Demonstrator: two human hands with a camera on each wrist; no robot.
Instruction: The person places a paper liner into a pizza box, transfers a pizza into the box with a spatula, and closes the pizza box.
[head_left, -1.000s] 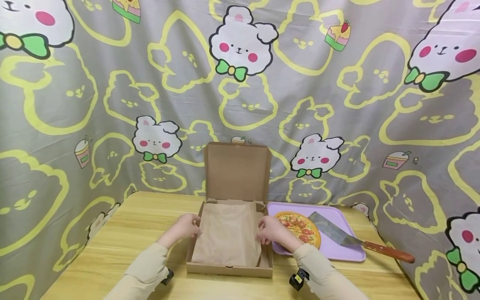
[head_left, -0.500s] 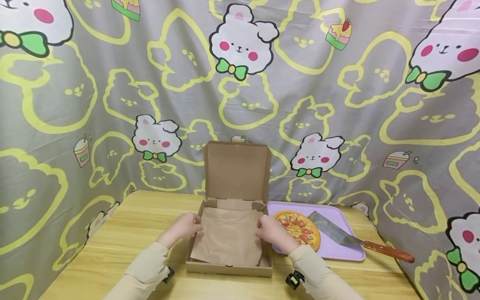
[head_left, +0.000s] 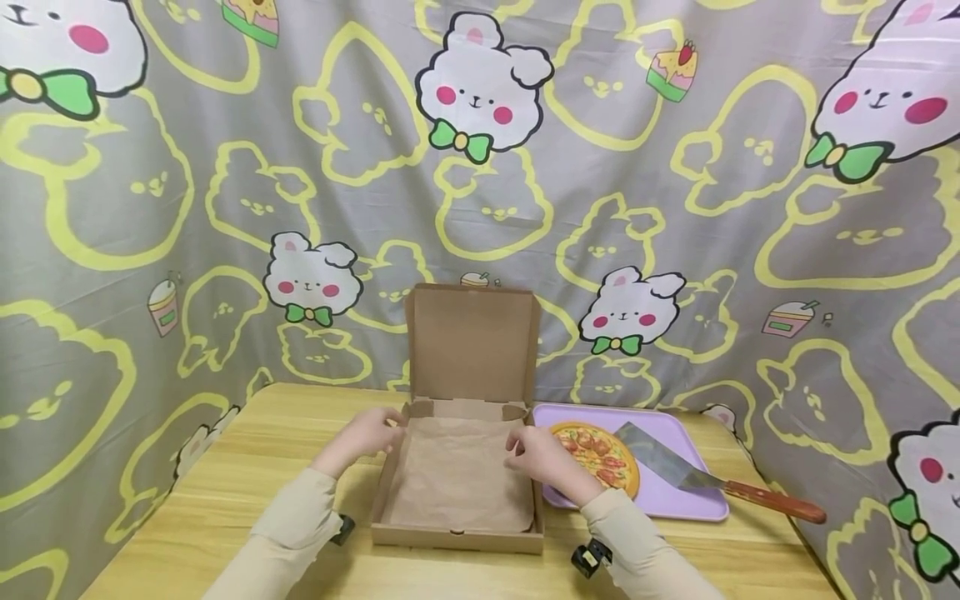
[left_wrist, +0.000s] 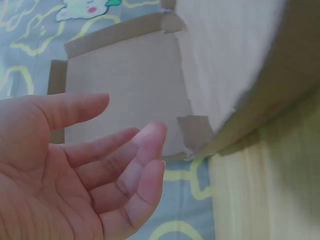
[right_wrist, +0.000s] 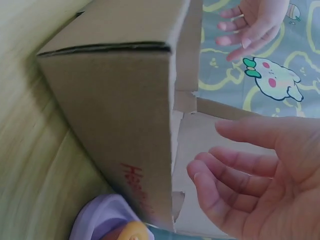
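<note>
A brown paper sheet [head_left: 461, 475] lies flat inside the open cardboard box [head_left: 459, 540], whose lid [head_left: 472, 346] stands upright at the back. My left hand [head_left: 367, 435] hovers at the box's left edge; in the left wrist view the left hand [left_wrist: 100, 175] has relaxed, slightly bent fingers and nothing in it. Over the right side of the box is my right hand [head_left: 542, 457]. The right wrist view shows the right hand [right_wrist: 260, 175] empty too, its thumb apart from its loosely bent fingers, beside the box wall [right_wrist: 110, 115].
To the right of the box, a purple tray [head_left: 675, 417] holds a round pizza [head_left: 600, 454] and a metal spatula [head_left: 660, 457], whose wooden handle [head_left: 780, 502] extends past the tray's edge. A patterned curtain [head_left: 480, 192] hangs behind the wooden table [head_left: 315, 408].
Both hands have let go of the paper and lifted slightly. The paper has come down from near the box's back and now lies flatter inside it. The tray and its contents have not moved.
</note>
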